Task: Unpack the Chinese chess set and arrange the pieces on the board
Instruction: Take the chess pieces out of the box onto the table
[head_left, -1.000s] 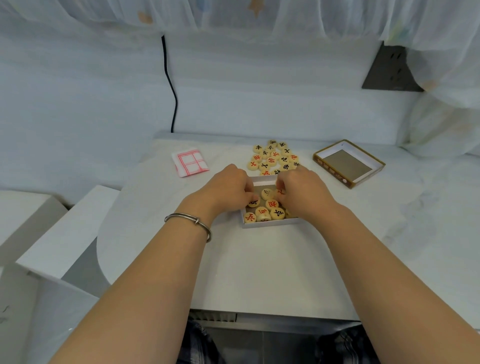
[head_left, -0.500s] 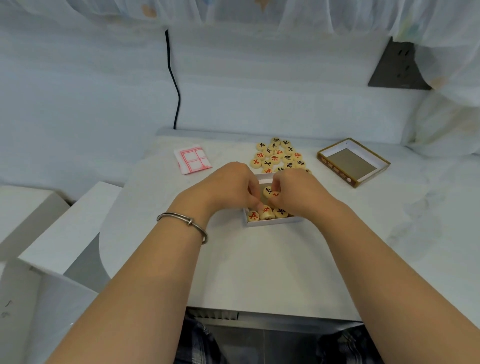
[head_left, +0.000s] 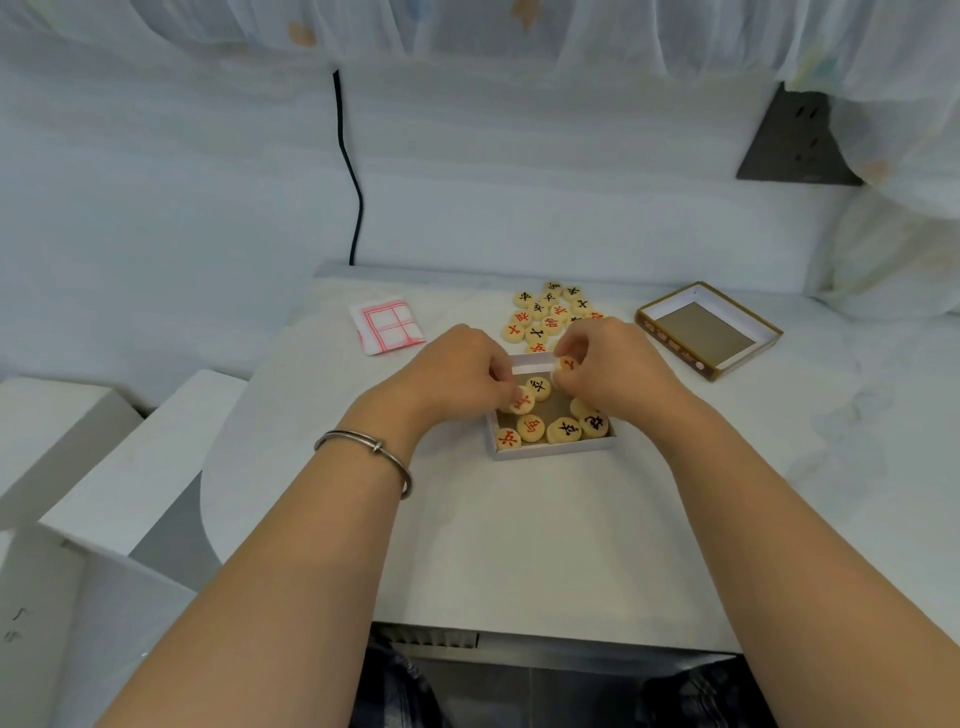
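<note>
Just above the centre of the frame, a shallow white cardboard box tray (head_left: 550, 451) sits on a pale white table (head_left: 519, 545), holding a handful of round cream wooden chess discs (head_left: 563, 430) with red or black characters. The left hand (head_left: 452, 374) has its fingertips curled in, pinching a red-marked disc (head_left: 521, 401) at the tray's left side. The right hand (head_left: 613, 369) pinches another red-marked disc (head_left: 567, 364) at the tray's far edge. The discs look light, hard and smooth, probably easiest to take by the rim between thumb and forefinger, and likely to slip or roll if dropped. Behind the hands lies a loose heap of more discs (head_left: 545, 312), partly hidden by the knuckles. At upper left of it lies a folded white paper board with red grid lines (head_left: 387, 325), not yet unfolded. At right lies a brown-edged box lid (head_left: 670, 340). Both thumbs are hidden, and several characters are too small to read.
</note>
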